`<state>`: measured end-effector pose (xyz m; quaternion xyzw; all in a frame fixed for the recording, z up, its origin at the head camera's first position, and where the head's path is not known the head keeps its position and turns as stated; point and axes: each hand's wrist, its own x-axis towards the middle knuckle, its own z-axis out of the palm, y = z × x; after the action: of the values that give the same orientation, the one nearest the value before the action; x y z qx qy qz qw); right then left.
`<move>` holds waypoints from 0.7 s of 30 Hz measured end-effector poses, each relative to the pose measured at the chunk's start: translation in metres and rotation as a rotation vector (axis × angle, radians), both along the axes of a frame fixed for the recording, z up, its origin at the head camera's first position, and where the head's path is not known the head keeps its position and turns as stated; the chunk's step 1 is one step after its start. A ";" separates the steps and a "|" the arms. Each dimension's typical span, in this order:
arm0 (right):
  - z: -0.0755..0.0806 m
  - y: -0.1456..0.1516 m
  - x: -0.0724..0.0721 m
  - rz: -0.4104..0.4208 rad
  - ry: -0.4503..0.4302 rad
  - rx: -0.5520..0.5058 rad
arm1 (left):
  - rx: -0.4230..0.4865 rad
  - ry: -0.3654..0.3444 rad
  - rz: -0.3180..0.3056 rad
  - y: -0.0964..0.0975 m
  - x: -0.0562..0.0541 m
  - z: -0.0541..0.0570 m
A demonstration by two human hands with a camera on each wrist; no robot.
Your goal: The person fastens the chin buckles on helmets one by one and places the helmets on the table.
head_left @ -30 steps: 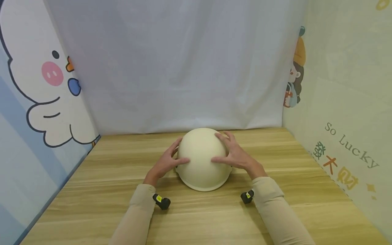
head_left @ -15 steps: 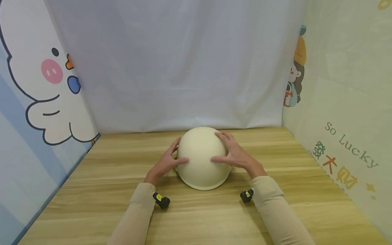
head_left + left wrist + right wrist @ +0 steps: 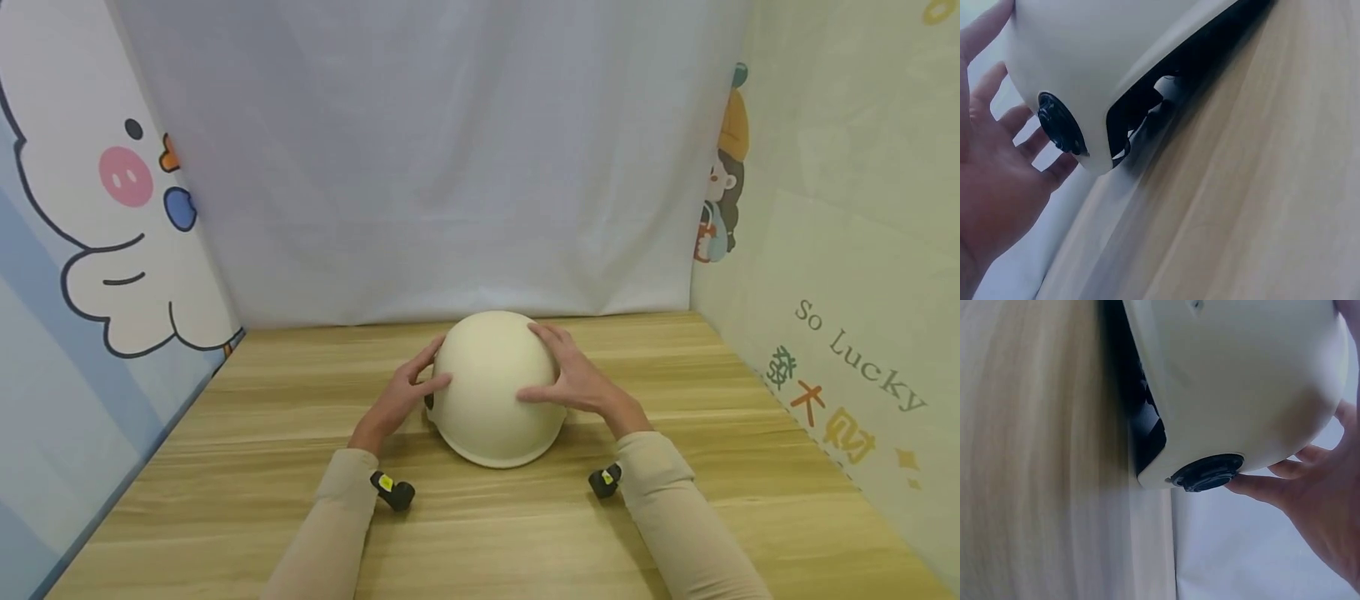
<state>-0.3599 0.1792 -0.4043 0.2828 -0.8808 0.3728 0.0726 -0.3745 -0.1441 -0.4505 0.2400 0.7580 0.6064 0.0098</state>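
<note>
A cream helmet (image 3: 495, 392), dome up, sits on the wooden table with its rim close over the surface. The left wrist view shows a round black side knob (image 3: 1060, 125) and a dark inside under the rim. My left hand (image 3: 397, 404) is at the helmet's left side, its fingers spread and fairly straight, thumb at the shell and palm apart from it. On the other side my right hand (image 3: 581, 379) holds the dome, thumb on the front and fingers round the far side. Another black knob (image 3: 1207, 472) lies by its fingertips in the right wrist view.
The wooden table (image 3: 262, 500) reaches back to a white curtain (image 3: 450, 167). Printed panels stand along both sides, a cartoon wall (image 3: 135, 250) on the left and a cream wall (image 3: 840, 250) with lettering on the right. Small black cameras (image 3: 393, 492) sit at both wrists.
My left thumb has slid outward and a little up off the front of the helmet, uncovering its black left knob. The right hand and helmet stay nearly where they were.
</note>
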 end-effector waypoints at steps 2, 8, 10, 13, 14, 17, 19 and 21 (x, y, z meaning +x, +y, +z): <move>0.000 0.002 -0.001 0.001 0.002 -0.015 | 0.015 0.018 -0.019 -0.002 -0.001 0.000; -0.005 0.011 -0.003 0.009 -0.021 -0.078 | 0.079 0.030 -0.099 -0.008 0.001 -0.002; -0.007 0.013 -0.003 0.019 -0.024 -0.087 | 0.098 0.023 -0.115 -0.008 0.001 -0.004; -0.007 0.013 -0.003 0.025 -0.030 -0.092 | 0.128 0.005 -0.098 -0.008 0.001 -0.007; -0.007 0.013 -0.003 0.027 -0.036 -0.098 | 0.143 -0.005 -0.085 -0.007 0.001 -0.007; -0.005 0.014 -0.003 0.023 -0.044 -0.112 | 0.173 -0.051 -0.027 -0.004 0.000 -0.007; -0.005 0.015 -0.004 0.019 -0.049 -0.121 | 0.167 -0.094 0.012 -0.002 0.000 -0.007; -0.005 0.015 -0.005 0.018 -0.049 -0.128 | 0.135 -0.138 0.049 -0.001 -0.001 -0.008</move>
<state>-0.3651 0.1946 -0.4094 0.2763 -0.8541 0.4357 0.0655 -0.3753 -0.1448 -0.4585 0.1790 0.7185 0.6714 0.0308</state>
